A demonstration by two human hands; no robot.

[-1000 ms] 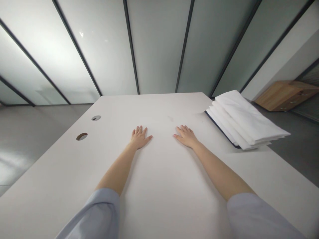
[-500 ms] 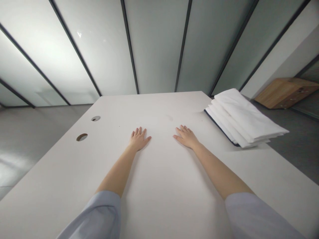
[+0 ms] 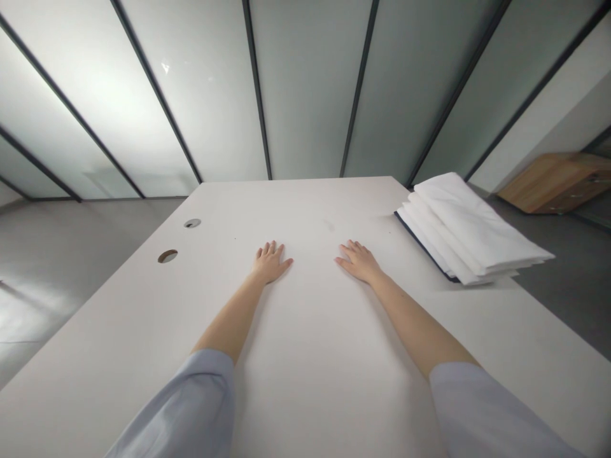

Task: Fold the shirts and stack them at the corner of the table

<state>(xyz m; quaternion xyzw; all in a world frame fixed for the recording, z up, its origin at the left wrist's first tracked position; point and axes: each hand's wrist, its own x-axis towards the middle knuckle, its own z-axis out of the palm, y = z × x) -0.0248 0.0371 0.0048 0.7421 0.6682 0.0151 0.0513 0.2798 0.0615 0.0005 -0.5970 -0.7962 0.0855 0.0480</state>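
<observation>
My left hand (image 3: 269,263) lies palm down on the white table (image 3: 296,381), its fingers spread and nothing in it. To the right, my right hand (image 3: 359,261) rests flat on the same surface, fingers apart and holding nothing. A stack of folded white cloth (image 3: 477,229) sits near the table's right edge, beyond my right hand and apart from it. Under the cloth a dark blue layer (image 3: 424,250) shows along the left side; what it is I cannot tell.
Two round holes pierce the tabletop at the left, a nearer hole (image 3: 167,256) and a farther hole (image 3: 192,223). Behind the table stands a frosted glass wall (image 3: 305,89) with dark frames. A wooden cabinet (image 3: 548,181) is on the floor at the far right.
The view has shifted slightly, so the wall, holes and cabinet appear a little farther right. Both hands stay flat on the table.
</observation>
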